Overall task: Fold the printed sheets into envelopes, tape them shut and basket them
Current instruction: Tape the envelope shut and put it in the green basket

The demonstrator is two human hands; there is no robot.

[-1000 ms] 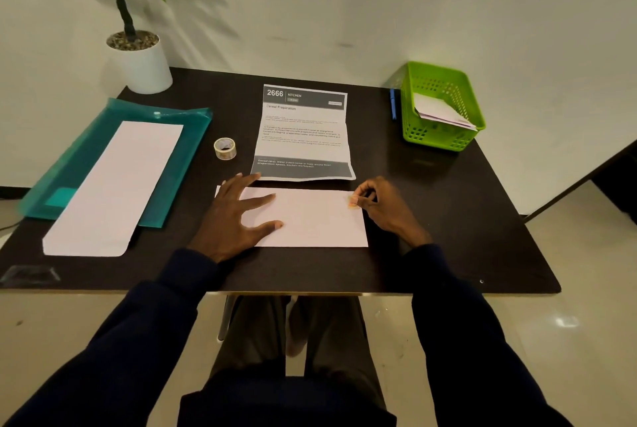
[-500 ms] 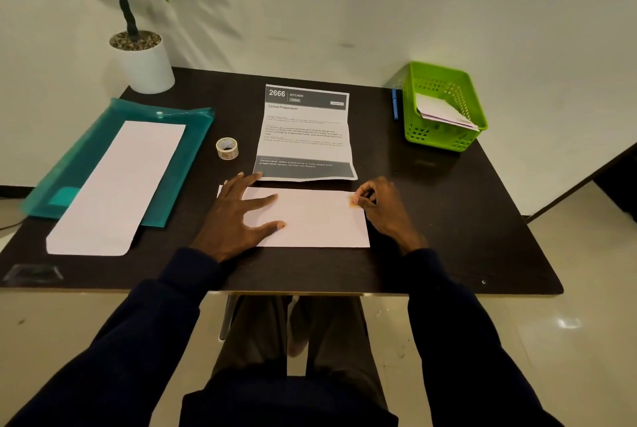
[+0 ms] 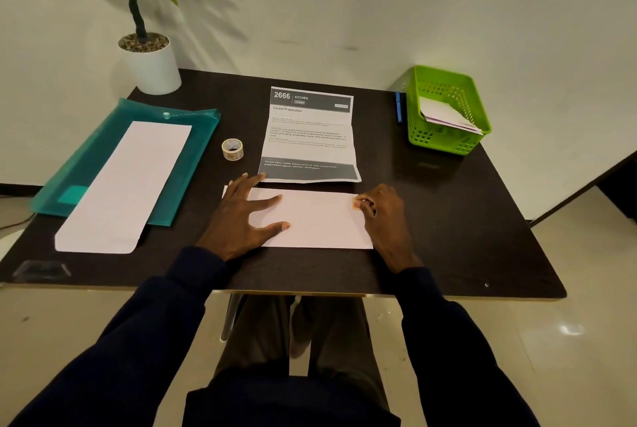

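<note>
The envelope (image 3: 310,219) lay flat near the table's (image 3: 448,219) front edge, just before the sheet (image 3: 310,137). I judged it light, thin, quick to slide or crease, and best held by its edges. My left hand (image 3: 241,216) was spread wide, pressing its left half. My right hand (image 3: 386,213), fingers curled, pinched a tape strip (image 3: 356,205) at its right end.

Potted plant (image 3: 151,64) far left; teal folder (image 3: 194,130) (translucent); blue pen (image 3: 398,109).
</note>
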